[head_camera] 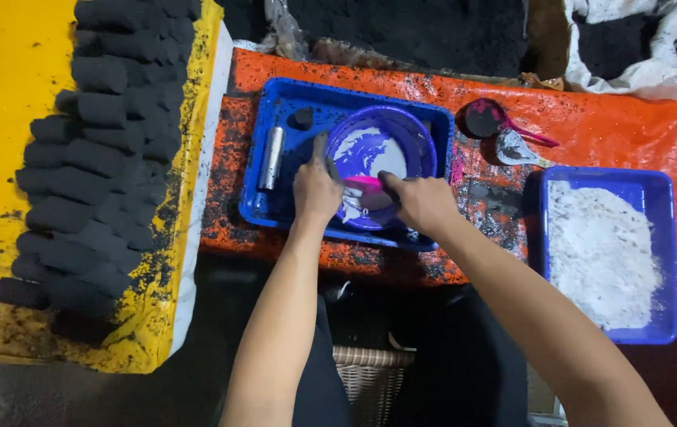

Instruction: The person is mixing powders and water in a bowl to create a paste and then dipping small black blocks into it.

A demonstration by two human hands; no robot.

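The left hand (316, 190) is closed around a small dark cylindrical piece, seemingly a metal tube or mould, whose tip pokes up above the knuckles at the near-left edge of the purple bowl (409, 130). The right hand (425, 202) is clamped on the handle of a pink scoop (363, 183), which lies across the near part of the bowl and points toward the left hand, so the two hands all but meet over the bowl. The bowl's inside is smeared with a whitish paste or powder and looks fairly empty. It sits in a blue tray (275, 99), where a silvery metal cylinder (273, 156) lies to the left and a small dark puck (302, 118) rests near the far corner. The tray stands on an orange sheet (615, 130) spotted with black dust. On that sheet to the right lie a second pink scoop (487, 119) holding black powder, a grey scoop-shaped piece (514, 147) beside it, and another blue tray (662, 190) filled with white powder. Far to the left, on a yellow surface (6, 95), many black cylindrical briquettes (109, 158) lie stacked in rows, so judging from the pile, a good deal of pressing looks finished, while the dark loose material at the top and the full tray of powder suggest more remains.
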